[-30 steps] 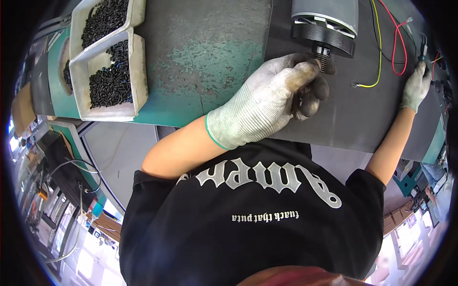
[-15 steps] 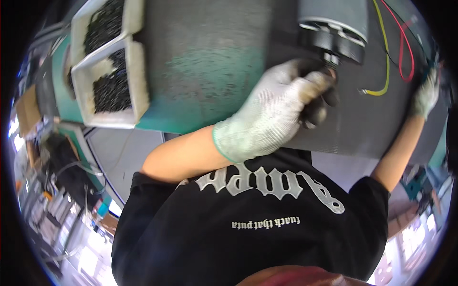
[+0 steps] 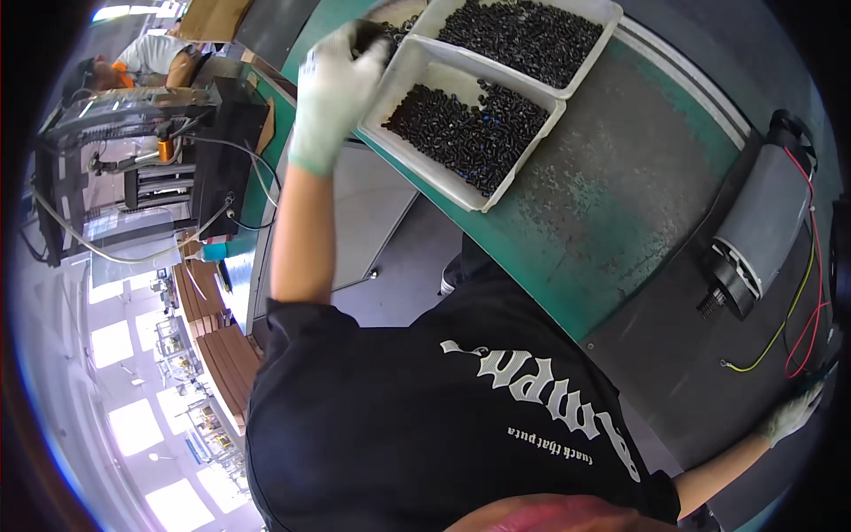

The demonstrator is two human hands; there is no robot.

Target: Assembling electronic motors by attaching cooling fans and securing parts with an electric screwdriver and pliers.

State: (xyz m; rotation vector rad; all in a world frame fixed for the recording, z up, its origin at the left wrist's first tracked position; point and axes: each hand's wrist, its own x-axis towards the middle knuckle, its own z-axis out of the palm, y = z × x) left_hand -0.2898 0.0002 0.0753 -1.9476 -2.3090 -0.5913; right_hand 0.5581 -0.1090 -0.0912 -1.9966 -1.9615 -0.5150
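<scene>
My left hand (image 3: 341, 84), in a white glove with dark fingertips, reaches to a round pale container (image 3: 396, 12) of small black parts. Its fingers are curled together, and whatever they pinch is hidden. Close beside it is a white bin (image 3: 551, 113) holding many short black pieces. At the far right, my gloved right hand (image 3: 792, 415) rests near the view's edge by the wires; its fingers blend into a dark shape there. A grey cylindrical motor (image 3: 769, 217) lies on the dark mat, its ridged shaft (image 3: 710, 302) pointing toward me, touched by neither hand.
Another white bin (image 3: 612, 19) of black pieces adjoins the first. Red wire (image 3: 816, 266) and yellow-green wire (image 3: 784, 328) trail beside the motor. A metal rail (image 3: 683, 84) crosses the green bench (image 3: 567, 306). At far left are a machine (image 3: 160, 168) and another person (image 3: 155, 62).
My left hand has left the motor's shaft and swung left to the parts containers. The view has turned left, and the motor now sits farther right. My right hand stays at the right side.
</scene>
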